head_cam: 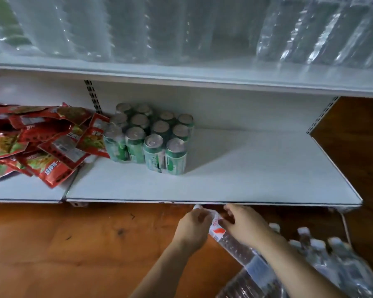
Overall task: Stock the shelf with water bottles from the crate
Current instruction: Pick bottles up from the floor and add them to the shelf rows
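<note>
Head camera showed my left hand (194,224) and right hand (243,224) both gripping one water bottle (219,230), seemingly angling it toward the white shelf (267,179). More bottles (323,250) waited beside me.

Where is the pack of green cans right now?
The pack of green cans stands on the lower shelf, left of centre, right beside the red snack packets.

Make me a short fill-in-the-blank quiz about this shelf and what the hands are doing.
1. Both hands, left hand and right hand, hold one water ____.
2. The green cans stand on the ____ shelf.
3. The red packets lie to the ____ of the cans.

Missing words: bottle; white; left
</note>
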